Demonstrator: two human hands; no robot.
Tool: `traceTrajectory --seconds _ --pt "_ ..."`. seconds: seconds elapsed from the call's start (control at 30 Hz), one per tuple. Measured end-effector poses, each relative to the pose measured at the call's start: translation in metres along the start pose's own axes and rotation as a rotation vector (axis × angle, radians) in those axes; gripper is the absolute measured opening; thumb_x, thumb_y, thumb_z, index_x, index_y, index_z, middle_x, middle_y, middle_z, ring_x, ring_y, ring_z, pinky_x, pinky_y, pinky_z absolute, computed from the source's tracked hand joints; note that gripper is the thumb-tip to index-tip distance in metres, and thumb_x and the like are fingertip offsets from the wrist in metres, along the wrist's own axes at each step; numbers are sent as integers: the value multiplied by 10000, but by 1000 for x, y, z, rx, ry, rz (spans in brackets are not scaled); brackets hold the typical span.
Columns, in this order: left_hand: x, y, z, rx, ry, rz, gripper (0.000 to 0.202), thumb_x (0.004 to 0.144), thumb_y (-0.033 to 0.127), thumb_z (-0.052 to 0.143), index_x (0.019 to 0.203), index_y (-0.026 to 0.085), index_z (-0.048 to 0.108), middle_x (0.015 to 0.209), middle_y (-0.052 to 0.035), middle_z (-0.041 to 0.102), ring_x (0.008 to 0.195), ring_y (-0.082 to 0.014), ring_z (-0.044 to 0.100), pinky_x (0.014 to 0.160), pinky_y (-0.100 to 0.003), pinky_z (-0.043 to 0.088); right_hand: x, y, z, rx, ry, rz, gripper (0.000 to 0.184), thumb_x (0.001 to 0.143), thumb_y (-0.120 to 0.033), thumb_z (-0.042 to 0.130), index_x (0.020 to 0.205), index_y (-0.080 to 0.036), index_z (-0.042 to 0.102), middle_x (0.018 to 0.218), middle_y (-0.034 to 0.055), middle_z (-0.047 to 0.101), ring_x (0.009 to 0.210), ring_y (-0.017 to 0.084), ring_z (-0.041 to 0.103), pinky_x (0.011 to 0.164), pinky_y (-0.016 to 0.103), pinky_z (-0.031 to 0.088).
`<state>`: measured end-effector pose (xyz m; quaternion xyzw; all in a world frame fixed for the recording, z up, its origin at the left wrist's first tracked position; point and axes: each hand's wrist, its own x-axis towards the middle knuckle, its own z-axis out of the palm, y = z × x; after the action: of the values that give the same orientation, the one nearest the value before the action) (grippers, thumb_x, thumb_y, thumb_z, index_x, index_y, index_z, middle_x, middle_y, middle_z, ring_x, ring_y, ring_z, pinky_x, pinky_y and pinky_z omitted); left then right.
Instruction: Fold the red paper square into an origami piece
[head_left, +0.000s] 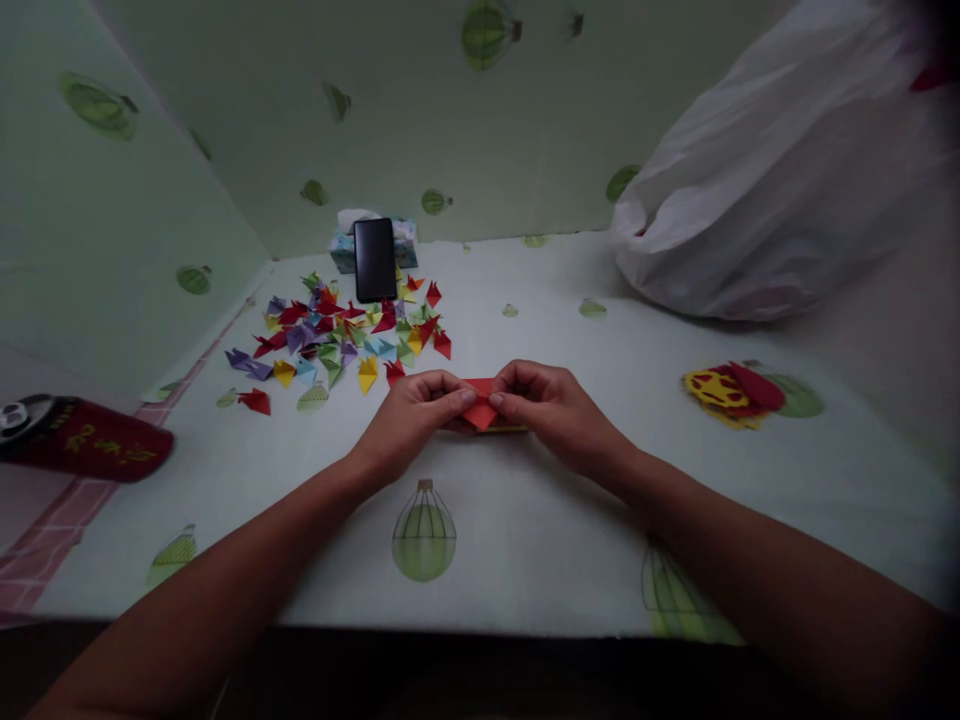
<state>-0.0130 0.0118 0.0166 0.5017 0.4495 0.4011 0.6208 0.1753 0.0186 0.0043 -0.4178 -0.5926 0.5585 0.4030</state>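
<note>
Head view. A red paper (480, 405), folded to a triangle, is held at the middle of the table (525, 560), just above a thin strip of other paper lying under the hands. Its broad edge runs left to right, which is its long axis; its tip points down toward the person. The left hand (411, 412) pinches the paper's left part between thumb and fingertips, fingers closed together on it. The right hand (551, 405) pinches the right part in the same way, closed on the paper, so that the two sets of fingertips almost meet over the fold. Beyond the left hand lies a heap of small folded pieces (341, 335) in many colours. Behind it a dark phone (374, 259) leans upright against a tissue box (343, 248). To the right lies a stack of red and yellow sheets (731, 395); a white bag (780, 170) stands behind it. A red cylinder (82, 440) lies at the far left.
</note>
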Motion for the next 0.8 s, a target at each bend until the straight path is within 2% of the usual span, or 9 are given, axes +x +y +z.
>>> traceTrajectory --seconds 0.17,0.43,0.67,0.8 --pt "3 -3 -2 -62 -21 -39 238 760 355 788 787 135 701 762 -21 715 695 -119 665 706 -251 574 0 -1 0 -40 37 15 191 766 -342 688 735 -175 600 729 2 625 672 132 551 642 282 434" --pt "3 -3 -1 -14 7 -37 250 750 363 791 768 137 687 743 -14 708 672 -121 659 701 -259 565 0 -1 2 -49 43 17 189 756 -336 694 728 -179 593 739 11 627 692 144 557 653 292 440" --pt "4 -3 -2 33 16 6 240 746 353 796 752 136 694 716 3 687 652 -98 632 672 -228 531 0 1 1 129 -19 67 228 800 -385 696 755 -177 613 764 8 647 709 136 602 692 284 480" --pt "3 -5 -3 94 8 35 220 763 342 787 763 140 702 731 3 690 670 -93 628 673 -214 510 1 1 1 157 -54 99 228 785 -378 722 741 -177 623 741 1 651 703 133 616 694 277 493"
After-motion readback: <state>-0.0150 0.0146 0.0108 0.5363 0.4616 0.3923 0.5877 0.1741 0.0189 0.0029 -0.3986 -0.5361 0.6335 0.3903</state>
